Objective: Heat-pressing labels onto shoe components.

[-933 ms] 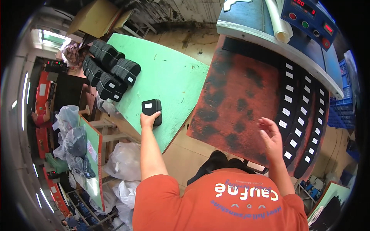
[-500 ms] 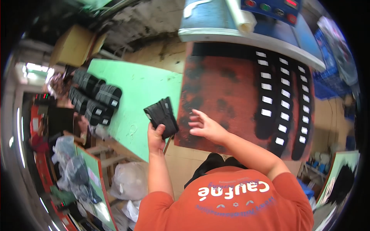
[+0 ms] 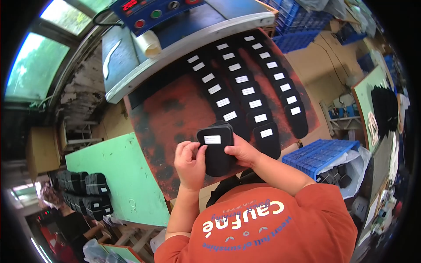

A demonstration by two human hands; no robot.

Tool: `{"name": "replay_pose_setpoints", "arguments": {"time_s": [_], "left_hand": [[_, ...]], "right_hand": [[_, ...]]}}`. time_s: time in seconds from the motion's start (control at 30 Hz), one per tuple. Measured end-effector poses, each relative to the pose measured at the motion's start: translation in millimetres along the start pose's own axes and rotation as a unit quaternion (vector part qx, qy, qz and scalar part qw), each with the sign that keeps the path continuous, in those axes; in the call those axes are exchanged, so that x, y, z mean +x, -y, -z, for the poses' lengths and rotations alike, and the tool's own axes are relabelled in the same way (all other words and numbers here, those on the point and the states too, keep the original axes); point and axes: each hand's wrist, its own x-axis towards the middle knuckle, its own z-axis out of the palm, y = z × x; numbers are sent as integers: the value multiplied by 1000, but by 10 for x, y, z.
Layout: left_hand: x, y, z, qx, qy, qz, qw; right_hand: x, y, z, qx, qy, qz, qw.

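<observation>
A: Where's the black pad stack (image 3: 219,160)?
B: Over red board's (image 3: 160,122) near edge. R hand (image 3: 243,151) grasping it; L hand (image 3: 190,164) curled at its side, can't tell if pinching.
A: Risk?
B: Pads might slip apart, prob. if R grip's loose.

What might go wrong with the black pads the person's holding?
The stack of black pads could slip apart: its layers look uneven at the top, and the right hand grips one side while the left hand is at the other edge. The right hand is also near the overlapping rows of labelled black pads, so a bump might knock some crooked.
</observation>
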Motion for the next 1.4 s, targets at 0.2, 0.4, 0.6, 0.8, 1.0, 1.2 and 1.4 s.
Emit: {"name": "replay_pose_setpoints", "arguments": {"time_s": [0.2, 0.4, 0.6, 0.8, 1.0, 1.2, 1.4], "left_hand": [[-62, 7, -459, -244, 110, 188, 945], [-163, 356, -781, -332, 90, 369, 863], [-130, 194, -847, -176, 117, 351, 912], [-297, -127, -748, -291, 228, 241, 897], [-357, 97, -670, -262, 186, 357, 877], [-398, 177, -750, -149, 196, 381, 891], [-226, 302, -820, 52, 75, 100, 991]], "right_hand": [[-698, 310, 344, 12, -108, 16, 994], [-1219, 647, 808, 77, -84, 90, 989], [-1345, 644, 875, 88, -156, 98, 979], [-1121, 466, 616, 8, -166, 20, 986], [-1202, 596, 913, 118, -57, 49, 990], [-1302, 656, 1027, 76, -140, 56, 986], [-1249, 653, 930, 97, -118, 51, 987]]}}
